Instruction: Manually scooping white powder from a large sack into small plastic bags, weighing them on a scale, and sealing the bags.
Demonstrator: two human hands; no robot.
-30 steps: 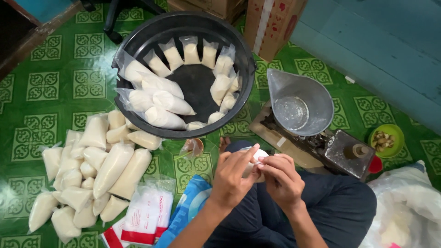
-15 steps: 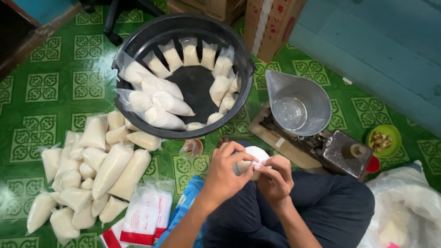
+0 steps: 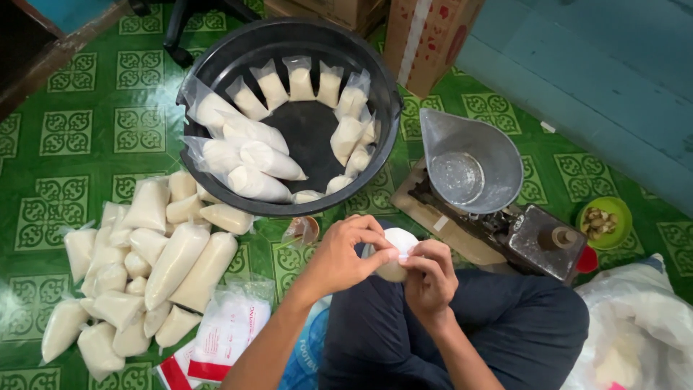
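— Where's the bag (image 3: pixel 395 249) they're working on?

— Over the lap, between both hands, near the floor's (image 3: pixel 86 130) bottom edge. The left hand (image 3: pixel 339 256) is closed on it, thumb and fingertips pinching its top; the right hand (image 3: pixel 427 278) is closed on it too, gripping from the other side. Most of the bag is hidden behind the fingers. Only a white, rounded bit shows.

— Can you tell how it's closed?

— No. The neck is covered by the fingertips, too small to make out.

— What else is around?

— A black tub (image 3: pixel 216 58) towards the floor's top edge, with filled bags leaning along its inner wall. Their clear tops blur together, so I can't count them. A pile of filled bags (image 3: pixel 159 260) lies on the floor by the left edge. Just below it are flat printed packets (image 3: pixel 227 328), cut off at the bottom edge.

— And on the right?

— A scale with a metal scoop pan (image 3: pixel 473 162), its base partly behind the knee. A small green bowl (image 3: pixel 599 220) sits beyond it; what's inside is hard to tell. A white sack (image 3: pixel 635 325) is cut off at the bottom right corner. Cardboard boxes (image 3: pixel 426 36) are cropped at the top edge.
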